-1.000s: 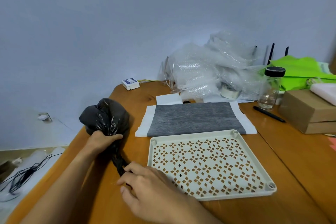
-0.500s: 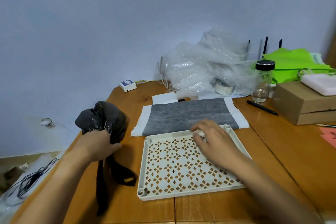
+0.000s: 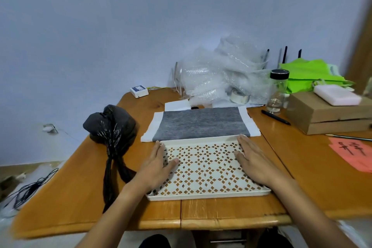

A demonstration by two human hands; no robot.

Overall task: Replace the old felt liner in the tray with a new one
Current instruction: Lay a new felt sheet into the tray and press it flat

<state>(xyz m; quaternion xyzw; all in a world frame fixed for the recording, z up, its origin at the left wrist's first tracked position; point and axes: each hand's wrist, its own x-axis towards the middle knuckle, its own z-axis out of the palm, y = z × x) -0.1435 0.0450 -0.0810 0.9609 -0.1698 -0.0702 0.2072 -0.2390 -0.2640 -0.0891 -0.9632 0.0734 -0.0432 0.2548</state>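
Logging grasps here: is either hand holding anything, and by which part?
Nothing is gripped: the left hand and right hand rest flat on the left and right sides of the tray.

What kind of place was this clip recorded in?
Probably a home desk or small workroom used for packing, not a factory: a wooden table against a plain wall, piled with bubble wrap and a cardboard box.

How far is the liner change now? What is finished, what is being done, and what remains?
Done: the tray is bare, the table showing through its holes; a tied black bag lies left of it, contents unseen. In hand: the left hand and the right hand rest flat on the tray's side edges. Left: the grey felt sheet lies behind the tray, not yet inside.
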